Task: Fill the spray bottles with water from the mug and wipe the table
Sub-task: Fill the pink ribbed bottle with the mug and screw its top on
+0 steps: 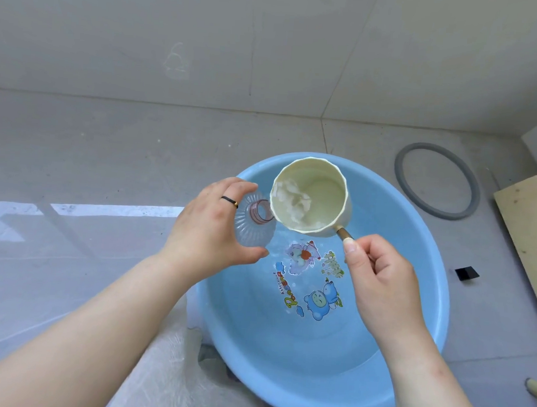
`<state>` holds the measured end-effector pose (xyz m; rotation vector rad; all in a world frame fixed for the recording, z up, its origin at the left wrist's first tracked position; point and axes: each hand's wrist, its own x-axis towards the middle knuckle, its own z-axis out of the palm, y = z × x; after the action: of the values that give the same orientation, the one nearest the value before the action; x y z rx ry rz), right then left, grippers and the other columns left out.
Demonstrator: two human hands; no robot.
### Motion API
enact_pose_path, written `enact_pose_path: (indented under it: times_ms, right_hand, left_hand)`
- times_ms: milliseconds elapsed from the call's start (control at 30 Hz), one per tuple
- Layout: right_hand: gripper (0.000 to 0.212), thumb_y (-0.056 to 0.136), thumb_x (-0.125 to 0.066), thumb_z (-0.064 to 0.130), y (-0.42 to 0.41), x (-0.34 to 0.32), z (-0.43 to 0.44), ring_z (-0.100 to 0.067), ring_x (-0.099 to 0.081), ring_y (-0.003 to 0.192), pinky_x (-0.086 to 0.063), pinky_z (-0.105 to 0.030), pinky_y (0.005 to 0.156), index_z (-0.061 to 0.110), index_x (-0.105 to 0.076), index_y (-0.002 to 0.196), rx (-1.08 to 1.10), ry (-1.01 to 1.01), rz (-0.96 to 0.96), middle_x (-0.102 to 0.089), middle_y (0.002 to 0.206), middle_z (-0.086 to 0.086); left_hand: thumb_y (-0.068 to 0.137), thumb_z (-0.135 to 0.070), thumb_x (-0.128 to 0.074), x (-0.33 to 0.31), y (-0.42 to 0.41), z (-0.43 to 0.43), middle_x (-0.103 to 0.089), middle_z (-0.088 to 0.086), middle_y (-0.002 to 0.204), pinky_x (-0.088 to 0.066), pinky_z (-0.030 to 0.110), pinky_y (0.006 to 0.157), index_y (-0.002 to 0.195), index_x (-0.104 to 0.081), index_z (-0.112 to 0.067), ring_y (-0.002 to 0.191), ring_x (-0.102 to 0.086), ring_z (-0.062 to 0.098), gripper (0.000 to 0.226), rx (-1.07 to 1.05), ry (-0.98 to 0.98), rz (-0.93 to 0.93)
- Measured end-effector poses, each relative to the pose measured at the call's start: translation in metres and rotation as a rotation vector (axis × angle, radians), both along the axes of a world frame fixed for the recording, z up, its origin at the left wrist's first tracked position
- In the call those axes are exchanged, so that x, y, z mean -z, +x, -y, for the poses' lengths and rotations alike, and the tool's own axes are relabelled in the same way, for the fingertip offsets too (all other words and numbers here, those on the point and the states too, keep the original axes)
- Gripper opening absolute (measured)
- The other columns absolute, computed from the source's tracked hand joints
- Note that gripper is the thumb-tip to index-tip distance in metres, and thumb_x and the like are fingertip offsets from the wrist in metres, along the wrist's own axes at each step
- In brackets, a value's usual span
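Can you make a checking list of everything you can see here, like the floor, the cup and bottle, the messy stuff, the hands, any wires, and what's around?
Surface: grey tiled floor, glossy, with window reflections on the left.
Job's things: cream mug tilted toward the open neck of the clear bottle, above the blue basin, which holds water.
Clutter: grey ring and a small black piece lie on the floor to the right.
Hands: left hand grips the bottle; right hand pinches the mug's handle.
Cables: nothing seen.
Surroundings: pale wall behind; wooden board at right.
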<state>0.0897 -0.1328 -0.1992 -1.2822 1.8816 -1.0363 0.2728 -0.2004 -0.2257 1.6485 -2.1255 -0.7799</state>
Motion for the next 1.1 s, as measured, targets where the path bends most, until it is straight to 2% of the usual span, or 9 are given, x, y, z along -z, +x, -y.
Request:
enact_pose_path:
  times_ms: [233,400,467,600,667,767,867,933,1100]
  right_hand:
    - [0.038,0.089,-0.054,0.013,-0.0010,0.0011,0.0010,-0.002,-0.039,0.044,-0.031,-0.011,0.045,0.017,-0.039,0.054,-0.012,-0.045,-0.047,-0.045,0.045,0.013]
    - [0.030,0.079,-0.049,0.033,0.0013,-0.0010,0.0013,-0.001,-0.042,0.047,-0.031,-0.010,0.046,0.020,-0.039,0.054,-0.026,-0.081,-0.104,-0.048,0.047,0.017]
    - [0.036,0.087,-0.054,0.028,0.0017,-0.0010,0.0018,0.001,-0.043,0.047,-0.032,-0.010,0.047,0.019,-0.039,0.055,-0.025,-0.083,-0.107,-0.049,0.046,0.018]
    - [0.030,0.079,-0.050,0.034,0.0016,-0.0014,0.0018,-0.001,-0.042,0.049,-0.032,-0.011,0.047,0.021,-0.038,0.054,-0.032,-0.105,-0.153,-0.049,0.047,0.020]
    - [0.038,0.087,-0.057,0.025,-0.0003,0.0006,0.0021,0.000,-0.042,0.048,-0.032,-0.011,0.048,0.020,-0.038,0.054,-0.041,-0.105,-0.173,-0.049,0.047,0.021]
    - [0.037,0.087,-0.055,0.015,-0.0015,0.0001,0.0034,0.001,-0.042,0.050,-0.032,-0.011,0.049,0.020,-0.038,0.054,-0.053,-0.095,-0.208,-0.050,0.048,0.022]
    - [0.038,0.087,-0.056,0.026,0.0005,-0.0001,0.0038,0.002,-0.043,0.051,-0.032,-0.010,0.050,0.023,-0.038,0.054,-0.051,-0.105,-0.223,-0.050,0.051,0.023]
    - [0.029,0.079,-0.048,0.036,0.0019,-0.0010,0.0039,0.002,-0.043,0.052,-0.032,-0.010,0.050,0.024,-0.037,0.054,-0.050,-0.110,-0.241,-0.051,0.054,0.024]
    - [0.025,0.075,-0.045,0.035,0.0022,-0.0003,0.0042,0.002,-0.043,0.053,-0.032,-0.010,0.050,0.024,-0.037,0.054,-0.053,-0.118,-0.241,-0.051,0.054,0.026]
  left_hand:
    - [0.058,-0.033,-0.080,-0.0009,0.0005,0.0001,-0.036,-0.011,0.138,-0.026,0.021,0.098,0.131,-0.037,-0.026,0.128,-0.030,0.009,0.085,0.004,0.002,-0.001]
    - [0.058,-0.033,-0.080,-0.0011,0.0005,0.0003,-0.036,-0.011,0.138,-0.026,0.020,0.097,0.131,-0.036,-0.026,0.128,-0.029,0.009,0.085,0.004,0.002,0.001]
    - [0.058,-0.033,-0.080,-0.0009,0.0005,0.0005,-0.036,-0.011,0.138,-0.026,0.020,0.097,0.131,-0.037,-0.026,0.128,-0.029,0.009,0.085,0.003,0.000,0.000]
    - [0.057,-0.033,-0.080,-0.0006,0.0004,0.0003,-0.036,-0.011,0.138,-0.026,0.020,0.097,0.131,-0.037,-0.026,0.128,-0.030,0.010,0.085,0.003,-0.001,-0.003]
    - [0.057,-0.033,-0.080,-0.0006,0.0004,0.0003,-0.036,-0.010,0.138,-0.026,0.020,0.096,0.131,-0.037,-0.026,0.128,-0.030,0.010,0.085,0.003,-0.004,-0.004]
    - [0.057,-0.033,-0.081,-0.0004,0.0000,0.0005,-0.037,-0.010,0.138,-0.026,0.020,0.096,0.130,-0.038,-0.025,0.127,-0.031,0.011,0.085,0.000,-0.006,-0.006]
    - [0.057,-0.032,-0.081,-0.0002,-0.0002,0.0005,-0.038,-0.010,0.137,-0.026,0.020,0.095,0.130,-0.038,-0.026,0.127,-0.032,0.011,0.085,-0.003,-0.008,-0.008]
    - [0.056,-0.033,-0.081,-0.0002,-0.0001,0.0004,-0.037,-0.011,0.137,-0.026,0.020,0.096,0.130,-0.038,-0.026,0.127,-0.031,0.010,0.086,-0.002,-0.006,-0.006]
    - [0.057,-0.033,-0.080,-0.0004,0.0001,0.0006,-0.037,-0.010,0.138,-0.026,0.021,0.097,0.131,-0.038,-0.025,0.128,-0.031,0.010,0.086,0.001,-0.005,0.000]
